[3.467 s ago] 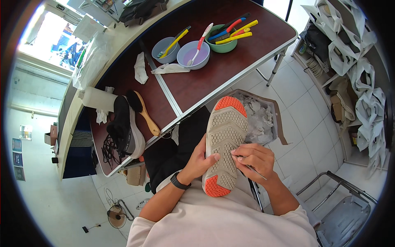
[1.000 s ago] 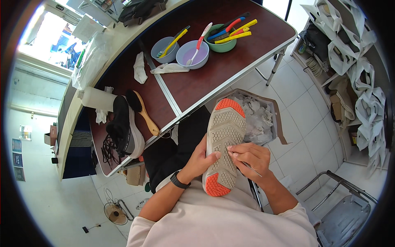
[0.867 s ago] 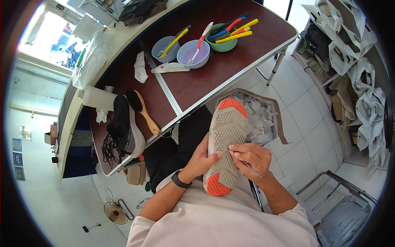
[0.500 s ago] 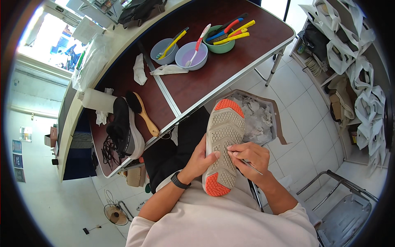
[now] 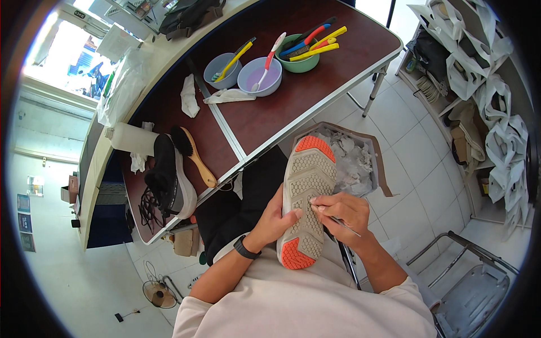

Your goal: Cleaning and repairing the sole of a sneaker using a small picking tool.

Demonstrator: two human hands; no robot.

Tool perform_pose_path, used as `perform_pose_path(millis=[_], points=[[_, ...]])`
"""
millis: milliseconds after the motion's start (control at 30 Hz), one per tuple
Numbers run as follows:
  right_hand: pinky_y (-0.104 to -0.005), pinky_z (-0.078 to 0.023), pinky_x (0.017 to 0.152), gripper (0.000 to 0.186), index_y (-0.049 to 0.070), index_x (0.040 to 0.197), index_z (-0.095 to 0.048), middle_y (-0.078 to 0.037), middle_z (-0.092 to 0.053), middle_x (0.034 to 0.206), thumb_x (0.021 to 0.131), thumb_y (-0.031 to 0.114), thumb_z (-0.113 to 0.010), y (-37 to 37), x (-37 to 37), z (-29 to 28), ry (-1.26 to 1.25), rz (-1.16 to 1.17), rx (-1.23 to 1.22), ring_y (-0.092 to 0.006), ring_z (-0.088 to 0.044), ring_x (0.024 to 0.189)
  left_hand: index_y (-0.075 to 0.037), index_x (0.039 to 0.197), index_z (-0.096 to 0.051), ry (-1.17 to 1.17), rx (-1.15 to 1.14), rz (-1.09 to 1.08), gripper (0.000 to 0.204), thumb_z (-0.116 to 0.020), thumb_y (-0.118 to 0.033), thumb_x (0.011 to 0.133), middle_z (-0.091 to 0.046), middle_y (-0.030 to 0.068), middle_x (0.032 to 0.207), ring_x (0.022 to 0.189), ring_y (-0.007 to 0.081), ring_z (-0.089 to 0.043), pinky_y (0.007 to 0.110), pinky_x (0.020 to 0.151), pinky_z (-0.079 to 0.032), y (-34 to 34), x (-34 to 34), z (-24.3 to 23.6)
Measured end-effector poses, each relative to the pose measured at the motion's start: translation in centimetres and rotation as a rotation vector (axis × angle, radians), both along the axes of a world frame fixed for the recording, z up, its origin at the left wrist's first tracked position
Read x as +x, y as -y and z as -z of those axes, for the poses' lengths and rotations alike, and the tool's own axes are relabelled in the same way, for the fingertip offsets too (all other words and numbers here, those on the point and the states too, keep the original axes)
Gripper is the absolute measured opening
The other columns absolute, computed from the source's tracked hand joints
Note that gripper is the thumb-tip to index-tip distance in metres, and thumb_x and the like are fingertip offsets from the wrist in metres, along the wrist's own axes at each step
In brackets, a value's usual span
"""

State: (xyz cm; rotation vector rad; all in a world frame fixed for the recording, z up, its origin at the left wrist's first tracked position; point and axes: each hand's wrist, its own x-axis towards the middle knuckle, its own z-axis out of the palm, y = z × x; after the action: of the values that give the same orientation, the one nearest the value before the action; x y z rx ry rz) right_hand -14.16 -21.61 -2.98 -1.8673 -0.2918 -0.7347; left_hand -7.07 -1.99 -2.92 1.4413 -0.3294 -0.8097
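Table (image 5: 363, 48) is standing ahead of the person; where is the shoe sitting?

Shoe (image 5: 309, 169) is pointing sole up at the person's front; its near orange end (image 5: 297, 254) is overlapping the pale shirt (image 5: 304, 304).

How are the hands managing it?

Left hand (image 5: 276, 218) is holding it by one side, thumb lying on the sole, other fingers mostly hiding; right hand (image 5: 346, 214) is pinching a thin rod (image 5: 352, 231) narrowly, fingertips meeting mid-sole.

So what is making this work well, are you thinking?

Steadiness, I'm judging; left hand should be bracing against each push, right hand should be making short, light strokes along the tread, thumb lying clear of the rod's line; fingers are covering its tip, so I can't tell how deep it's reaching.
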Motion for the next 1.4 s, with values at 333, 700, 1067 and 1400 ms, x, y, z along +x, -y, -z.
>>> perform_pose_path(millis=[333, 700, 1067, 1400], points=[[-0.0297, -0.058, 0.06, 0.029, 0.006, 0.079, -0.057, -0.011, -0.076, 0.089, 0.07, -0.009, -0.081, 0.4, -0.3, -0.4, -0.075, -0.051, 0.027, -0.0206, -0.072, 0.071, 0.004, 0.151, -0.032, -0.021, -0.067, -0.059, 0.072, -0.064, -0.015, 0.09, -0.051, 0.0145, 0.14, 0.129, 0.0206, -0.049, 0.035, 0.11, -0.039, -0.1, -0.1, 0.5], [-0.0309, -0.054, 0.059, 0.03, 0.005, 0.08, -0.056, -0.01, -0.073, 0.091, 0.07, -0.011, -0.079, -1.9, -1.1, 0.1, -0.032, 0.198, 0.13, -0.0219, -0.069, 0.07, 0.004, 0.15, -0.034, 0.031, 0.036, -0.068, 0.074, -0.067, -0.023, 0.089, -0.052, 0.0132, 0.14, 0.128, 0.0188, -0.05, 0.034, 0.11, -0.038, 0.6, -0.4, -0.2], [-0.0291, -0.056, 0.065, 0.027, 0.007, 0.078, -0.058, -0.011, -0.075, 0.088, 0.073, -0.007, -0.081, -1.4, -1.1, 0.2, -0.135, 0.163, 0.142, -0.0194, -0.071, 0.071, 0.003, 0.151, -0.033, 0.053, 0.071, -0.06, 0.073, -0.065, -0.018, 0.089, -0.052, 0.0132, 0.14, 0.129, 0.0187, -0.049, 0.034, 0.11, -0.038, 0.7, -0.5, -0.7], [-0.0358, -0.063, 0.076, 0.029, 0.005, 0.081, -0.058, -0.013, -0.075, 0.087, 0.074, -0.009, -0.082, -2.2, -1.0, 0.8, -0.02, 0.179, 0.121, -0.023, -0.073, 0.077, 0.004, 0.15, -0.032, 0.052, 0.058, -0.066, 0.07, -0.062, -0.01, 0.088, -0.052, 0.0153, 0.139, 0.128, 0.0203, -0.05, 0.034, 0.11, -0.039, 0.7, -0.7, -0.8]])
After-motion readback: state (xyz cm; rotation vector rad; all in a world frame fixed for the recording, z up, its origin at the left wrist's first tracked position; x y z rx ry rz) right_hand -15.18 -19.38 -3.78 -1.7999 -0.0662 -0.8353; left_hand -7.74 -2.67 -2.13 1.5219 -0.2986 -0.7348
